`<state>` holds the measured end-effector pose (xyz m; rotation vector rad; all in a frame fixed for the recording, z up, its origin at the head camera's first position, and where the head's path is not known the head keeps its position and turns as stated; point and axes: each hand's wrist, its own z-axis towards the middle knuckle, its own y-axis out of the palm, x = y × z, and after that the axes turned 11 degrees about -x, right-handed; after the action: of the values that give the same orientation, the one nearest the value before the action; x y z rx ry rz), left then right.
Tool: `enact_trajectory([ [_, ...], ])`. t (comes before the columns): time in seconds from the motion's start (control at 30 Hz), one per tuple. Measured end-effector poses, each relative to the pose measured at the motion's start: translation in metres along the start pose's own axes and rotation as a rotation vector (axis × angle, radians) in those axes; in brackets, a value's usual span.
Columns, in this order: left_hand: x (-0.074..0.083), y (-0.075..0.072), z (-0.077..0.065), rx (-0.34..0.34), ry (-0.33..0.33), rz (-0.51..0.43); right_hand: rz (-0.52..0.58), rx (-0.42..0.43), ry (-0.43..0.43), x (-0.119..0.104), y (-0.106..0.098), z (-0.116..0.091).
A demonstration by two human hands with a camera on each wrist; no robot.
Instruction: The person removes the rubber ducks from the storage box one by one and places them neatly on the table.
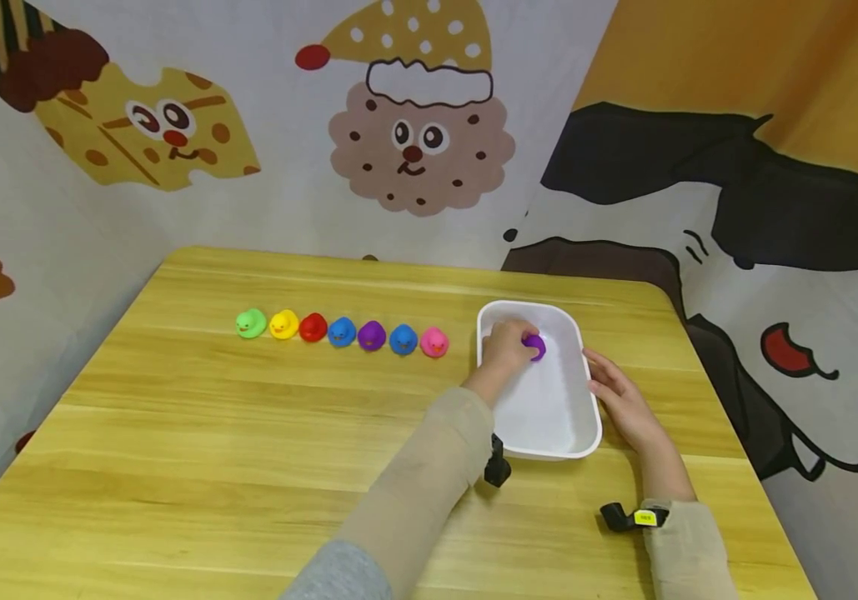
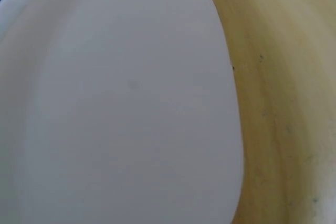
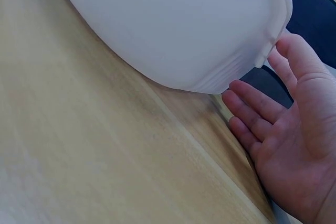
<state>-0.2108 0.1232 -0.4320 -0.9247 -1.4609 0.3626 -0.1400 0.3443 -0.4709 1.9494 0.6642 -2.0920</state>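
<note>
In the head view, my left hand (image 1: 507, 346) reaches into a white plastic tray (image 1: 549, 425) and holds a small purple toy duck (image 1: 536, 347) between thumb and fingers. The hand partly covers the duck. At the tray's right side is my right hand (image 1: 624, 408), its fingers fairly straight and touching the outer wall and rim. The right wrist view shows this right hand (image 3: 294, 140) with fingertips against the tray's edge (image 3: 220, 77). Only the tray's outside (image 2: 136, 103) and tabletop appear in the left wrist view; the left hand is hidden there.
Left of the tray, a row of several toy ducks crosses the wooden table (image 1: 248, 442), from a green duck (image 1: 252, 323) through a red duck (image 1: 313, 327) to a pink duck (image 1: 434, 342). A cartoon-printed cloth (image 1: 263, 217) hangs behind the table.
</note>
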Motion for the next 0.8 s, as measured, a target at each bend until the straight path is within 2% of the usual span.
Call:
enact_trajectory([
  [0.23,0.002,-0.001,-0.002,0.012,0.046,-0.01,0.002,0.002,0.009,-0.001,0.0,0.0],
  [0.53,0.006,-0.011,-0.007,0.038,0.094,-0.051,0.0,-0.002,0.019,-0.003,0.001,0.0],
  [0.8,0.011,-0.022,-0.017,0.069,0.179,-0.083,-0.005,0.006,0.054,-0.004,0.001,-0.001],
])
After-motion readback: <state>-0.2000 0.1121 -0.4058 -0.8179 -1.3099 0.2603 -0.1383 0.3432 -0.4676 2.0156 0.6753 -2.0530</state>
